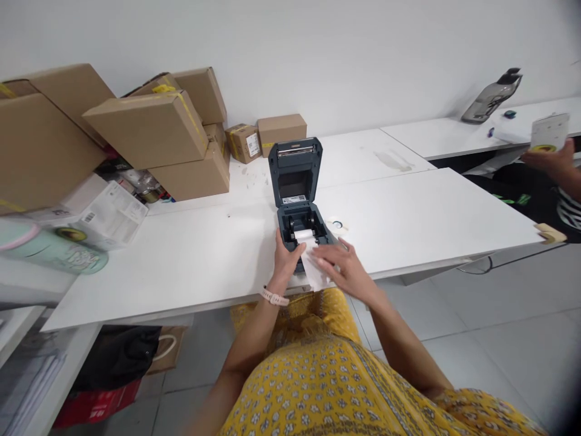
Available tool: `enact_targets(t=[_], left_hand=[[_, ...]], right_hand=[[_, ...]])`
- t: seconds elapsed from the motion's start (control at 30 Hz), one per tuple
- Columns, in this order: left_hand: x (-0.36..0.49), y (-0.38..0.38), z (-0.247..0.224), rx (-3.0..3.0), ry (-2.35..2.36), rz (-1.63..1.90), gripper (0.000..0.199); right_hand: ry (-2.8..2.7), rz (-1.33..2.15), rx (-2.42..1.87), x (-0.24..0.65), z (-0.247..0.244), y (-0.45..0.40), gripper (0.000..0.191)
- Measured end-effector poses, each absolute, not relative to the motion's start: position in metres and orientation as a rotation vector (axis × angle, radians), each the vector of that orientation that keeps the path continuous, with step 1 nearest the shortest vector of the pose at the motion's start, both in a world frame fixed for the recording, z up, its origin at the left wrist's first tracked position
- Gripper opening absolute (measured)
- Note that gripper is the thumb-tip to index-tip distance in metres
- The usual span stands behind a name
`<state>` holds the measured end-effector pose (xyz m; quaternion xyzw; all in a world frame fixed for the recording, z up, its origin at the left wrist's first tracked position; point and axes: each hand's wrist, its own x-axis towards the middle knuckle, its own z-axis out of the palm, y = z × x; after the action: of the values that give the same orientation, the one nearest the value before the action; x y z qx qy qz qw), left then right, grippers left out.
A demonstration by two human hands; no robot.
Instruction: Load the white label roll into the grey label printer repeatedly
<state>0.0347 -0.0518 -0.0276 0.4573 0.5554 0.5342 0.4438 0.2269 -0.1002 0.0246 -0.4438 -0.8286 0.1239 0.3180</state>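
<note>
A dark grey label printer (297, 213) stands near the table's front edge with its lid (296, 172) tipped up and back. Inside sits a white paper roll (305, 234), and a strip of label paper (314, 270) hangs out over the printer's front. My left hand (287, 261) is closed around the printer's left front side, its thumb by the strip. At the strip's right edge, my right hand (345, 269) appears to pinch the paper between thumb and forefinger; its other fingers are apart. The strip's underside is hidden.
Cardboard boxes (145, 130) are stacked at the back left. A mint bottle (59, 248) and a white printed box (106, 212) stand at the left. A round backing piece (337, 224) lies right of the printer. Far right, another person's hand (551, 160) holds a card near a grey bottle (492, 100).
</note>
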Motion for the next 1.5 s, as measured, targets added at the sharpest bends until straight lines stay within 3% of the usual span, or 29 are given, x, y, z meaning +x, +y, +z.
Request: enact_targets(t=[0.07, 0.2, 0.3, 0.4, 0.53, 0.7, 0.97, 1.2, 1.37, 1.5], left_hand=[[0.038, -0.070, -0.031, 1.093, 1.377, 1.309, 0.100], [0.043, -0.095, -0.031, 1.043, 1.368, 1.273, 0.103], [0.047, -0.107, -0.033, 1.001, 1.338, 1.270, 0.104], [0.052, -0.119, -0.041, 0.991, 1.277, 1.301, 0.108], [0.054, -0.132, -0.049, 1.034, 1.262, 1.341, 0.108], [0.053, -0.135, -0.049, 1.039, 1.297, 1.319, 0.105], [0.054, -0.136, -0.047, 1.028, 1.329, 1.319, 0.103], [0.049, -0.136, -0.036, 0.989, 1.170, 1.308, 0.108], [0.042, -0.128, -0.020, 0.882, 1.179, 1.337, 0.074], [0.041, -0.121, -0.013, 0.802, 1.202, 1.332, 0.068]], right_hand=[[-2.041, 0.270, -1.125, 0.236, 0.049, -0.072, 0.040], [-1.832, 0.066, -1.019, 0.233, 0.104, 0.033, 0.059], [-1.825, 0.138, -0.990, 0.216, 0.134, 0.114, 0.076], [-1.857, 0.325, -0.951, 0.201, 0.146, 0.144, 0.087], [-1.791, 0.221, -0.922, 0.199, 0.129, 0.084, 0.074], [-1.744, -0.005, -0.952, 0.211, 0.063, -0.033, 0.048], [-1.841, 0.009, -1.159, 0.207, -0.025, -0.099, 0.042], [-1.706, -0.005, -1.055, 0.199, -0.031, -0.097, 0.040], [-1.695, 0.033, -1.020, 0.202, -0.021, -0.095, 0.039], [-1.695, 0.048, -1.017, 0.202, -0.020, -0.095, 0.040]])
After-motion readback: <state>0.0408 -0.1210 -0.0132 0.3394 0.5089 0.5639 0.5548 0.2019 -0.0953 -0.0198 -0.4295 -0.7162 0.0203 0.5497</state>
